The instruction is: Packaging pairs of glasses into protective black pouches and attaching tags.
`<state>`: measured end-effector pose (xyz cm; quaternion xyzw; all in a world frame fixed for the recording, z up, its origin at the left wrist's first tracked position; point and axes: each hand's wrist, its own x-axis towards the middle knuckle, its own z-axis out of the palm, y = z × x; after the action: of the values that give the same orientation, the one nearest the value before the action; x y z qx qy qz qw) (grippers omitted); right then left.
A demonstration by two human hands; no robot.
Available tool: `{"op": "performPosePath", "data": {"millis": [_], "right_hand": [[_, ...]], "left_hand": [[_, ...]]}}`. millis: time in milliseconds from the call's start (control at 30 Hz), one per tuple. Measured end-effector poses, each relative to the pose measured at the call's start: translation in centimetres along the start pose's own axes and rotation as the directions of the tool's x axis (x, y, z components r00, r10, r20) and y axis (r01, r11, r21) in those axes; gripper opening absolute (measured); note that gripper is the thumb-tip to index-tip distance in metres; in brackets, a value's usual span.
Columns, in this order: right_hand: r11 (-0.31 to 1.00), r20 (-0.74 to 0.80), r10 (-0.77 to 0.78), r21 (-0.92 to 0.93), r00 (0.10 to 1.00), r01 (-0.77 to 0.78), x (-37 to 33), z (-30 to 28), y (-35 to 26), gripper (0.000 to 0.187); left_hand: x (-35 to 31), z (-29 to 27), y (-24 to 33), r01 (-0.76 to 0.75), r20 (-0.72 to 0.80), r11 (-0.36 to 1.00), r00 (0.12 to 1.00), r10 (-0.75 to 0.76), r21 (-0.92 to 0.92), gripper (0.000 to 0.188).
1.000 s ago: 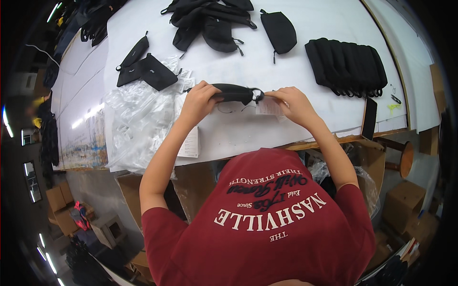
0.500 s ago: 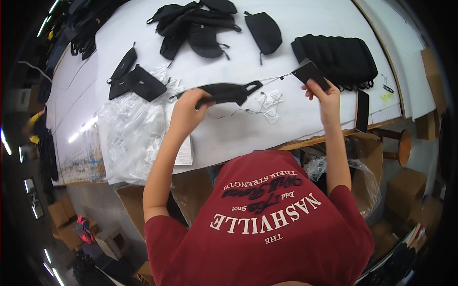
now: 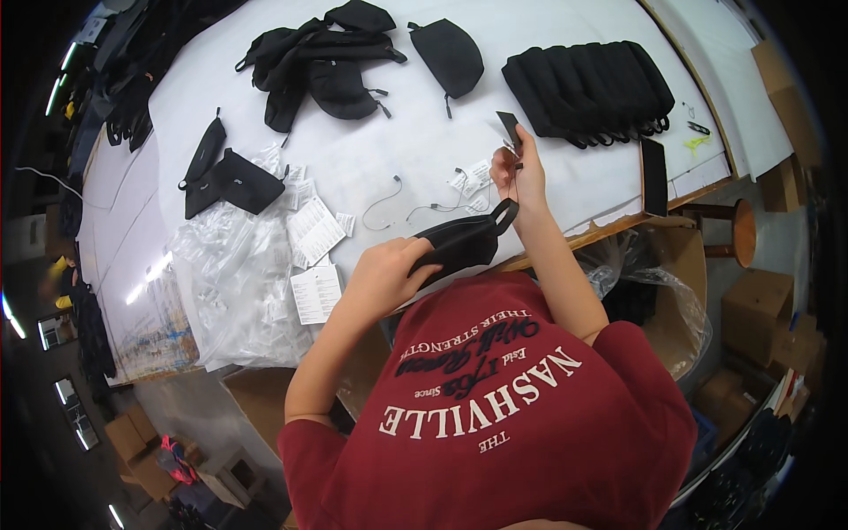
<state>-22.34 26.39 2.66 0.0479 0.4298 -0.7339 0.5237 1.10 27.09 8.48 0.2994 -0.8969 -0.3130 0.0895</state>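
Observation:
My left hand (image 3: 389,276) is closed around one end of a black fabric pouch (image 3: 464,246), held low over the table's near edge. At the pouch's other end a fabric loop sticks up beside my right wrist. My right hand (image 3: 523,181) pinches a dark hang tag (image 3: 509,128), seen nearly edge-on above the fingers. A thin string runs from the tag down toward the pouch loop; whether it passes through the loop is hard to see. Several loose strings (image 3: 433,208) and small white labels (image 3: 473,179) lie on the table beyond the pouch.
A row of black pouches (image 3: 587,93) lies far right, near small thread snips (image 3: 700,128) and a dark flat slab (image 3: 654,177). More pouches (image 3: 327,71) are heaped at the back. Clear plastic bags (image 3: 230,283) and printed papers (image 3: 316,231) lie left; a wooden stool (image 3: 745,234) stands right.
The pouch has come nearer my body and toward the right. My right hand has moved left with the tag turned edge-on, so the string, taut before, now hangs slack.

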Motion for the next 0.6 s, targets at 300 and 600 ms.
{"op": "performPosePath", "data": {"millis": [300,600], "right_hand": [[0.985,0.065,-0.039,-0.168,0.997,0.049,0.9,-1.7,0.0,0.035],[0.646,0.308,-0.286,-0.637,0.907,0.42,-1.3,0.4,-1.6,0.038]], "left_hand": [[-0.3,0.0,-0.1,0.023,0.023,0.999,0.999,-0.024,0.034,0.024],[-0.7,-0.1,-1.7,0.014,0.005,1.0,1.0,-0.014,0.0,0.022]]}}
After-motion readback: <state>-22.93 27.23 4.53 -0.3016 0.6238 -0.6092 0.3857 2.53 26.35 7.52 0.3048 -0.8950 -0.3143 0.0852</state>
